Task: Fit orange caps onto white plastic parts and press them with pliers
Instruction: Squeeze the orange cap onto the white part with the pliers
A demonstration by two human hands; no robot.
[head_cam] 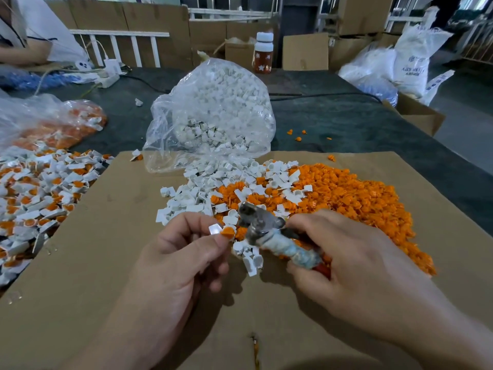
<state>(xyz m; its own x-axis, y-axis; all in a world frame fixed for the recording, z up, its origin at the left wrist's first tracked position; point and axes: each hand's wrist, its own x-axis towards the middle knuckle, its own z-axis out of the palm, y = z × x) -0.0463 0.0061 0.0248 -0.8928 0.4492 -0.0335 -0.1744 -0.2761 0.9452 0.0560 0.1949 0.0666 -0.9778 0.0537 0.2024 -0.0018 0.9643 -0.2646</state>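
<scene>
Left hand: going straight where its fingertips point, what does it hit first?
Probably the pliers, whose metal head sits just right of the capped white part that the left hand pinches; the right hand holds them. Depth is unclear from one view.

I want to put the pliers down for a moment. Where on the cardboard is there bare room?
Bare cardboard lies left of the left hand, between the capped pieces and the white parts; a narrower bare strip runs right of the orange caps. The middle, ahead of the pliers in the right hand, is crowded.
</scene>
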